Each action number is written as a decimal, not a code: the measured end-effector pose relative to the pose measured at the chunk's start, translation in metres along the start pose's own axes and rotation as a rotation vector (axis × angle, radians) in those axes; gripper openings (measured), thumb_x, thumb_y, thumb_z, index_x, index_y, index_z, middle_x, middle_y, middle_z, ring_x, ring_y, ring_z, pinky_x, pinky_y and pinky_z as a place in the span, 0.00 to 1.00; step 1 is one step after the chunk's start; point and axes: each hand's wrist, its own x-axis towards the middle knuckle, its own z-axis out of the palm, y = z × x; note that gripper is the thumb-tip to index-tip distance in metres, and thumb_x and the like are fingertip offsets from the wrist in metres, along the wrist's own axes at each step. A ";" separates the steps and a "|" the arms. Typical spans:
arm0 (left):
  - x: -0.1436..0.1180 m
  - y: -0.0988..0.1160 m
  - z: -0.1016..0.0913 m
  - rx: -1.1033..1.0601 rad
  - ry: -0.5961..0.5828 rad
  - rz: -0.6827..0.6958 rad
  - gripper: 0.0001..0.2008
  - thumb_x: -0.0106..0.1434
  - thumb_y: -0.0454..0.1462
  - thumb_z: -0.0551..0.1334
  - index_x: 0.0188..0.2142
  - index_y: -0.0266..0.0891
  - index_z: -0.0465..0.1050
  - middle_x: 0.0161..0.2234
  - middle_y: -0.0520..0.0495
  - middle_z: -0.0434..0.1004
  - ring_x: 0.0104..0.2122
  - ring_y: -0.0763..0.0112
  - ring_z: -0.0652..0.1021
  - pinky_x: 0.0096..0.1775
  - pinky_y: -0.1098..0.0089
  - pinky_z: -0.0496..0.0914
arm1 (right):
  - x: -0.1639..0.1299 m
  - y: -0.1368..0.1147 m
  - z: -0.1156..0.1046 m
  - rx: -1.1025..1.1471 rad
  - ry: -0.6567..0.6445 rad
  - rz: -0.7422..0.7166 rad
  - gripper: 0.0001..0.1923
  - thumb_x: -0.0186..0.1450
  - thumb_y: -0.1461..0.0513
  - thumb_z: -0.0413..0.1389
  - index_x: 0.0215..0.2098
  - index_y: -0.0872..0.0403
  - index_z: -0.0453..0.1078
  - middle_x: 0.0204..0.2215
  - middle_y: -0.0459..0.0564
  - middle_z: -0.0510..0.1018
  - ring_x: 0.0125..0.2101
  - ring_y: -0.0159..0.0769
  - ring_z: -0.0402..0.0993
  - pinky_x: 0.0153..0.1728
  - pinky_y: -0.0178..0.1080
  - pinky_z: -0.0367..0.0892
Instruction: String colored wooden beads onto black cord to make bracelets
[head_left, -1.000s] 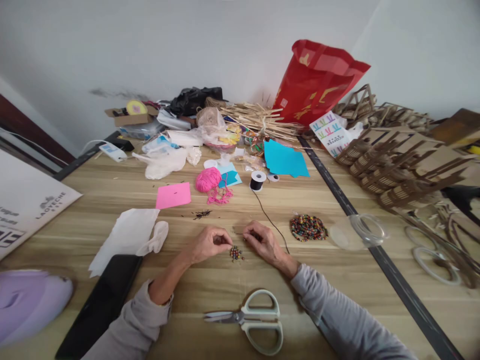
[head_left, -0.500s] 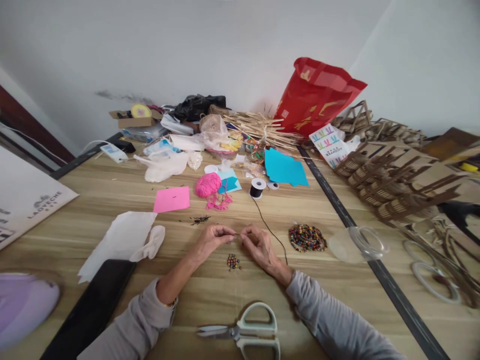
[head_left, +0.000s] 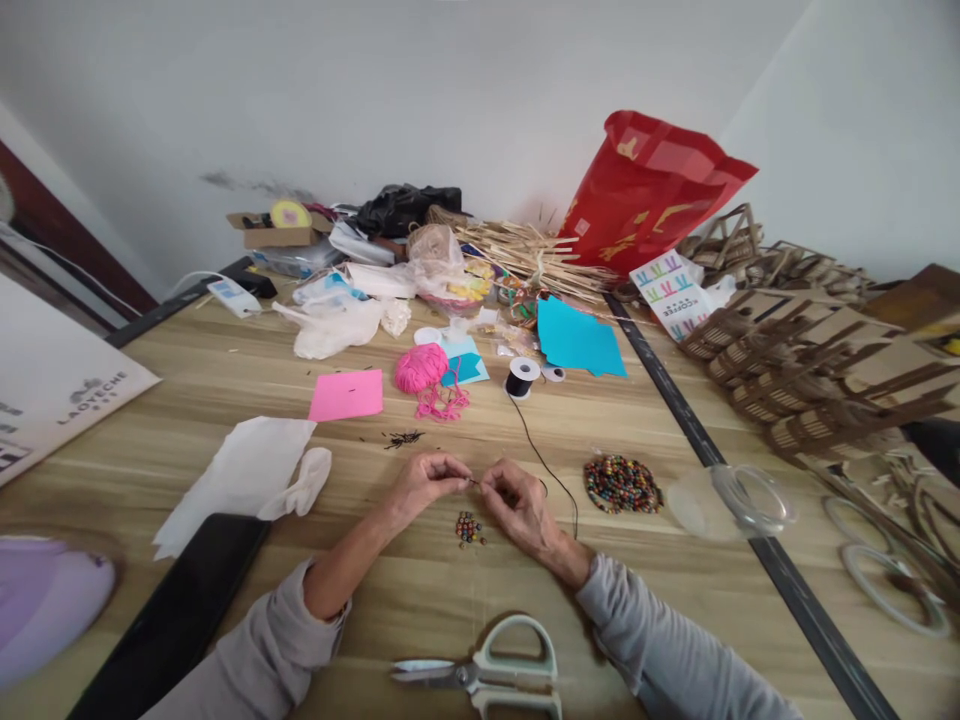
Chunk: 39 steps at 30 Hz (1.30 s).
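Here we are mid-threading, our left hand [head_left: 424, 478] and right hand [head_left: 517, 497] both pinched shut on the black cord [head_left: 541, 463] above the small bead cluster [head_left: 469, 528], needing steady aim next.

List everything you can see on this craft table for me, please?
small bead cluster: one, multicoloured, between the hands
bead pile: one, multicoloured, right of the hands
black cord: one, runs from spool to right hand
cord spool: one, black and white, centre
scissors: one, pale green handles, near edge
yarn ball: one, pink, centre
pink paper: one, left of the yarn
blue paper: one, far centre
red bag: one, against the wall
clear lid: one, right
table: one, wood-grain
left hand: pinched at the cord's end
right hand: pinched on the cord
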 end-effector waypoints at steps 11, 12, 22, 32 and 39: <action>0.000 0.001 0.002 -0.028 -0.008 0.019 0.08 0.45 0.34 0.70 0.27 0.33 0.76 0.25 0.49 0.79 0.28 0.71 0.76 0.36 0.70 0.69 | 0.001 -0.004 -0.001 -0.047 -0.011 -0.046 0.07 0.64 0.61 0.51 0.29 0.55 0.66 0.23 0.46 0.69 0.22 0.29 0.64 0.23 0.31 0.59; 0.000 0.001 0.002 -0.030 -0.007 0.020 0.08 0.45 0.34 0.69 0.27 0.33 0.76 0.25 0.50 0.78 0.28 0.71 0.76 0.36 0.70 0.69 | 0.001 -0.003 -0.001 -0.046 -0.013 -0.048 0.07 0.65 0.61 0.51 0.29 0.55 0.66 0.23 0.46 0.69 0.22 0.29 0.64 0.23 0.31 0.59; -0.002 0.003 0.003 -0.014 -0.002 0.010 0.06 0.47 0.32 0.69 0.27 0.34 0.76 0.25 0.50 0.78 0.28 0.71 0.75 0.35 0.71 0.68 | 0.001 -0.002 0.000 -0.056 -0.014 -0.039 0.07 0.64 0.61 0.52 0.29 0.55 0.66 0.23 0.45 0.69 0.22 0.29 0.64 0.23 0.32 0.59; -0.002 0.002 0.003 -0.019 -0.016 0.010 0.06 0.46 0.33 0.69 0.27 0.33 0.77 0.25 0.50 0.78 0.28 0.71 0.75 0.35 0.71 0.69 | 0.001 -0.002 0.001 -0.053 -0.020 -0.046 0.07 0.64 0.62 0.52 0.30 0.55 0.67 0.23 0.46 0.70 0.23 0.29 0.65 0.23 0.31 0.59; -0.002 0.002 0.003 -0.042 -0.012 0.006 0.06 0.47 0.33 0.69 0.27 0.34 0.77 0.25 0.50 0.78 0.28 0.72 0.75 0.36 0.72 0.68 | 0.001 -0.003 0.000 -0.060 -0.017 -0.051 0.07 0.64 0.62 0.52 0.30 0.55 0.67 0.23 0.46 0.70 0.23 0.29 0.65 0.24 0.31 0.60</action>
